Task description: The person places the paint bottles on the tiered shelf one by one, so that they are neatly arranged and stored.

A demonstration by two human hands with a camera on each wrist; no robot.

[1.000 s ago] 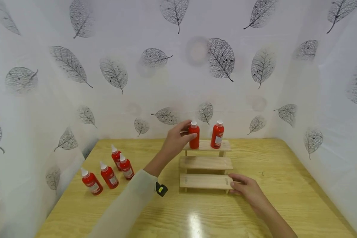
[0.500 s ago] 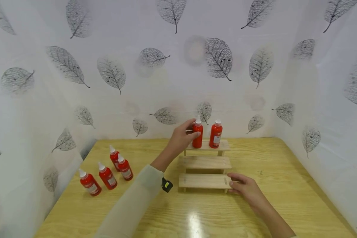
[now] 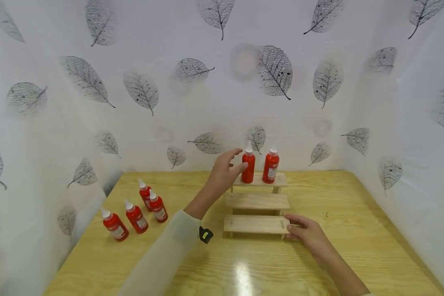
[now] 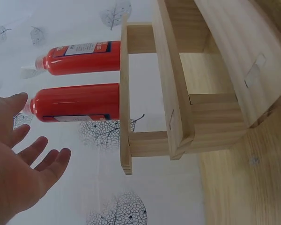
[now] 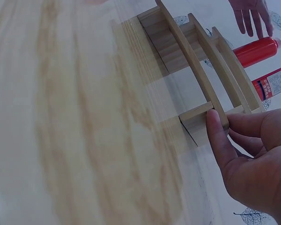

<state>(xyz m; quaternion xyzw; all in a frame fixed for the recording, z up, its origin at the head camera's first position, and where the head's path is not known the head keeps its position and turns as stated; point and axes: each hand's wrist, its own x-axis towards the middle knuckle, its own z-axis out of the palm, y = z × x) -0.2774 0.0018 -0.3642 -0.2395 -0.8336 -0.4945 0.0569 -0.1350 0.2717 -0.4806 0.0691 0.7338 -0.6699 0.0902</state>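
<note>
Two red squeeze bottles with white pointed caps stand upright, side by side, on the top step of a small three-step wooden rack [image 3: 256,224]. My left hand [image 3: 224,172] is beside the left-hand bottle [image 3: 248,169], its fingers spread and uncurled. In the left wrist view its thumb is close to that bottle's cap; whether it touches cannot be made out. The other bottle [image 3: 271,167] is just to the right, its label showing. At the right end of the lowest step, my right hand [image 5: 257,161] pinches the board between thumb and fingers.
Several more red bottles [image 3: 136,218] stand grouped on the left of the wood-grain table [image 3: 214,267]. White sheeting [image 3: 222,98] printed with dark leaves encloses the back and both sides. The middle step [image 3: 257,200] lies between the top and bottom ones.
The left hand slid its bottle rightward along the top step, closer to the other one. Its fingers have since loosened from the bottle. The right hand has stayed on the rack.
</note>
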